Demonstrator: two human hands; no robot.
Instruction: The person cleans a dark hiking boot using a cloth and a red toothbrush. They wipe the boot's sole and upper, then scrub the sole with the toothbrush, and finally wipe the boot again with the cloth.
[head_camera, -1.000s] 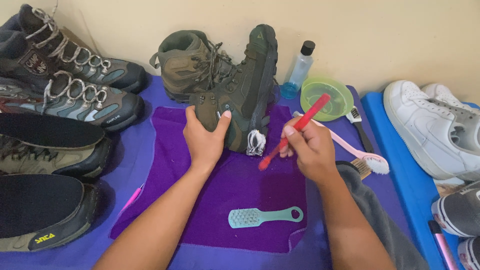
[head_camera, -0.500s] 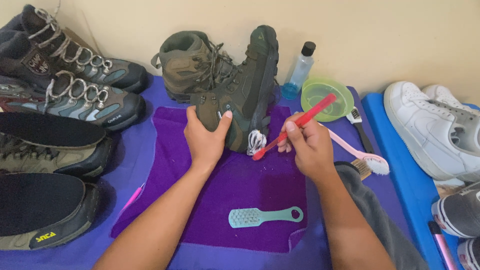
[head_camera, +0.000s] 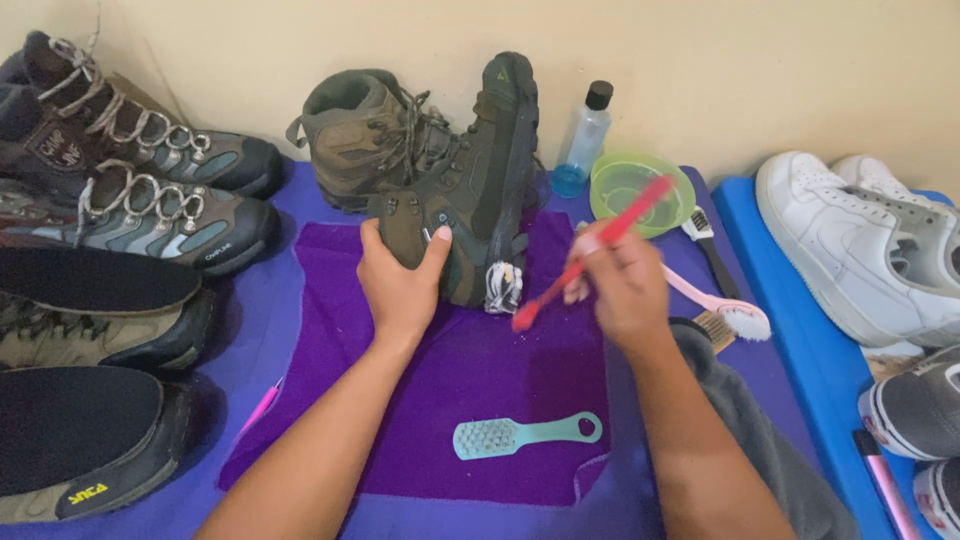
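Red toothbrush (head_camera: 590, 252) diagonal, bristles lower-left toward tipped boot (head_camera: 470, 200)

On the cloth (head_camera: 470, 385) stands the boot (head_camera: 480, 190); behind it a second boot (head_camera: 365, 135), right the bowl (head_camera: 640, 185), before it a brush (head_camera: 525, 433).

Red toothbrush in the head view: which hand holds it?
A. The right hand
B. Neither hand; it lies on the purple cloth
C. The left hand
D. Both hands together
A. The right hand has its grip on the red toothbrush, bristle end beside the foam on the green hiking boot, which the left hand steadies on the purple cloth.
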